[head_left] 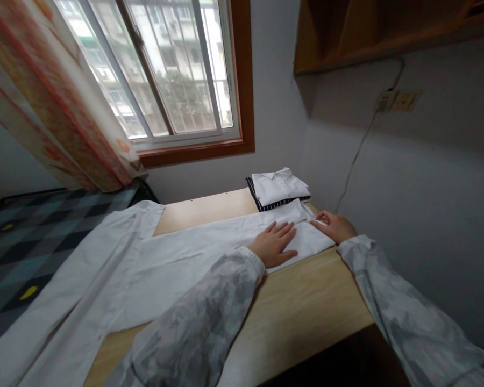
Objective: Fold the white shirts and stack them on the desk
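Note:
A long white garment [177, 258] lies spread across the wooden table [302, 301], its wide part hanging over the left side. My left hand [273, 244] rests flat on the cloth near its right end, fingers spread. At the garment's right end, my right hand [334, 227] has its thumb and fingers bent close together at the cloth edge; what lies between the fingertips is too small to make out. Just behind my hands sits a folded white shirt [280, 185] on top of a folded black striped cloth [253, 194].
A bed with a dark checked cover [20, 252] stands at the left, below a patterned curtain [64, 97] and a window [173, 70]. A wooden shelf [358, 32] hangs over the right side. A cable [357, 156] runs down the wall from a socket [403, 100].

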Tool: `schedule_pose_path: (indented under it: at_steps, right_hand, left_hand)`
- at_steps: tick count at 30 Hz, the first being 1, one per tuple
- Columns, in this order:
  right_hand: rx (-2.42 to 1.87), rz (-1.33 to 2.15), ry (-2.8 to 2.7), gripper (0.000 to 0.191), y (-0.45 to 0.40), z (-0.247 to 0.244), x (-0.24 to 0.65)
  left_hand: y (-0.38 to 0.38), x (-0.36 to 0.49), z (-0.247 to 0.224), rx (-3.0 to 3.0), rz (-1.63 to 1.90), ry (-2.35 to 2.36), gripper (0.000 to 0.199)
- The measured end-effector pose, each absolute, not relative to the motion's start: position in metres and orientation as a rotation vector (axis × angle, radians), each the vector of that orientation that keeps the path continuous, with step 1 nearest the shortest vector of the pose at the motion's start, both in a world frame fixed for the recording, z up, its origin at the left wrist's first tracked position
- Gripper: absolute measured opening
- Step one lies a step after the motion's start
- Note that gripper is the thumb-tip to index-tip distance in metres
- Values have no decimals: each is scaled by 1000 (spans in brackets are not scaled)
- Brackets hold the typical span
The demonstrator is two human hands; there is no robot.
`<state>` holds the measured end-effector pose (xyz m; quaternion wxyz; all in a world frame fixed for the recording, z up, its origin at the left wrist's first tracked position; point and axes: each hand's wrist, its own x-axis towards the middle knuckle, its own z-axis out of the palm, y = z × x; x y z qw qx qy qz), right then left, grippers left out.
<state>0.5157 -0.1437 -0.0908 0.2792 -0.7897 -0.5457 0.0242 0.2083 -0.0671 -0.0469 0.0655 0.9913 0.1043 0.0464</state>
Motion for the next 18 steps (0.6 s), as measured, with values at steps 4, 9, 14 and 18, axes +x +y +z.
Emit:
schedule_pose_path:
  at_steps: [4, 9, 14, 18]
  right_hand:
    - [-2161, 56, -1468, 53, -152, -91, 527]
    - [-2173, -195, -1492, 48, -158, -79, 532]
    - [-1749, -413, -1823, 52, -145, -56, 467]
    - [-1527, -154, -2130, 63, -126, -52, 375]
  left_hand:
    - [-56, 151, -21, 2986, 158, 528, 87]
    - [-32, 48, -15, 2954, 85, 833, 82]
    - [-30, -15, -41, 2838, 86, 976, 75]
    - [-35, -19, -51, 2807, 169, 999, 69]
